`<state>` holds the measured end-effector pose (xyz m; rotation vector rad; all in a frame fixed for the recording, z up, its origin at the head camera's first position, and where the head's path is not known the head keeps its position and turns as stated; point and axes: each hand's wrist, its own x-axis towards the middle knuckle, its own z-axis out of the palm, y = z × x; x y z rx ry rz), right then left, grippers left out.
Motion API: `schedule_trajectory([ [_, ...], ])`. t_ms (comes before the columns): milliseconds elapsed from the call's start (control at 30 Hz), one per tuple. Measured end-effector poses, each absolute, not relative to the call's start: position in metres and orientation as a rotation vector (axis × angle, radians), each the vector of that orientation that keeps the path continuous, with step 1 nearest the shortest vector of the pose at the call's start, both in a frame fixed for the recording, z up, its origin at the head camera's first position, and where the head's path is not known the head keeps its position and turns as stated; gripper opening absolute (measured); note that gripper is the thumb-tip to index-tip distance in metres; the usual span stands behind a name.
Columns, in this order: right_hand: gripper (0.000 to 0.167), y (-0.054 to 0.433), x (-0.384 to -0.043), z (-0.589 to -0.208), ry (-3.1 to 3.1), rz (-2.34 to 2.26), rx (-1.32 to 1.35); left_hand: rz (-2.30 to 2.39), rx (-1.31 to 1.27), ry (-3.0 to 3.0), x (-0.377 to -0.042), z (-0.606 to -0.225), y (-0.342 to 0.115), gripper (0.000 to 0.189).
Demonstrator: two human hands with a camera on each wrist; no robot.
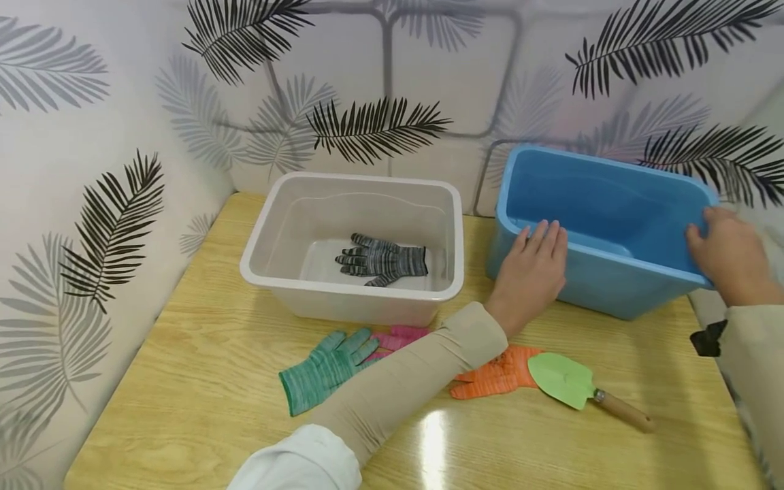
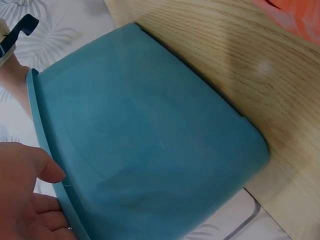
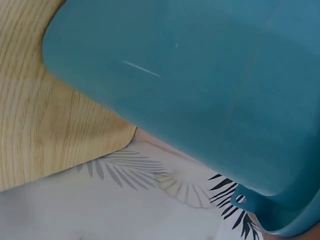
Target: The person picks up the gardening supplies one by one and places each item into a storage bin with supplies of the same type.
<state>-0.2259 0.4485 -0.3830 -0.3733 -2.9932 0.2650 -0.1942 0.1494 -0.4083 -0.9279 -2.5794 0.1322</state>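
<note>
A deep blue plastic bin [image 1: 594, 272] stands at the back right, set at an angle. My left hand [image 1: 531, 272] holds its front rim near the left end, fingers over the edge. In the left wrist view the thumb [image 2: 50, 169] lies on the outer side of that rim. Round the rim at the right end, my right hand [image 1: 735, 255] grips with the thumb reaching inside. The right wrist view shows the bin's outer wall [image 3: 190, 80] and a holed tab [image 3: 241, 199] under the rim; most of the right hand is hidden there.
A whitish bin [image 1: 352, 303] at back centre holds a grey striped glove [image 1: 382, 260]. In front lie a green glove [image 1: 324, 367], a partly covered pink glove [image 1: 401, 337], an orange glove [image 1: 499, 374] and a green trowel [image 1: 563, 381] with a wooden handle. A patterned wall rises behind the table.
</note>
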Motion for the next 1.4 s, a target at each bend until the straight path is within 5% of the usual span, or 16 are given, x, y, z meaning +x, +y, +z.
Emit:
schedule_trajectory([
  [533, 0.058, 0.45, -0.231, -0.384, -3.011, 0.316, -0.396, 0.026, -0.853, -2.381, -0.192, -0.418, 0.153, 0.04],
  [1400, 0.063, 0.446, -0.23, -0.383, -3.065, 0.378, -0.298, 0.024, -0.857, -2.4, -0.168, -0.438, 0.148, 0.047],
])
